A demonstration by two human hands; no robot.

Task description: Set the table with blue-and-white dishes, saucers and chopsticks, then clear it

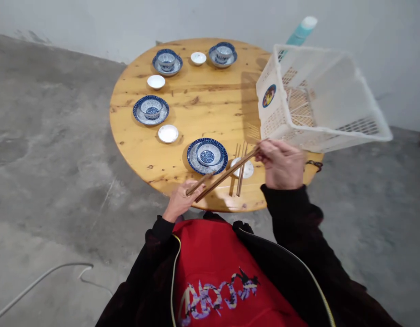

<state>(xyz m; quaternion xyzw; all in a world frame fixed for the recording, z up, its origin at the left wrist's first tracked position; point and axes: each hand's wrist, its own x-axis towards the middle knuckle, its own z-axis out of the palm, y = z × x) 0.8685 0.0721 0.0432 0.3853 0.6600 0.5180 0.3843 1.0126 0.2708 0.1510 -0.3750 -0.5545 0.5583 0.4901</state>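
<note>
Above the near edge of the table, my right hand (281, 163) is closed on wooden chopsticks (227, 176), pinching them by one end. They slant down to the left, and their other end comes close to my left hand (181, 199). My left hand is closed around more brown chopsticks (200, 183), whose ends stick out past the fingers. Between my hands, another pair of chopsticks (242, 175) leans across a small white dish (248, 169). Left of that dish, a blue-and-white bowl (208, 153) sits on a blue-rimmed plate (196, 167).
A white plastic crate (269, 116) stands tilted on the right side of the round wooden table (210, 109), with a light-blue cylinder (301, 32) behind it. Several plates with bowls (150, 109) and small white dishes (168, 134) line the left and far edge. A cable (39, 284) lies lower left.
</note>
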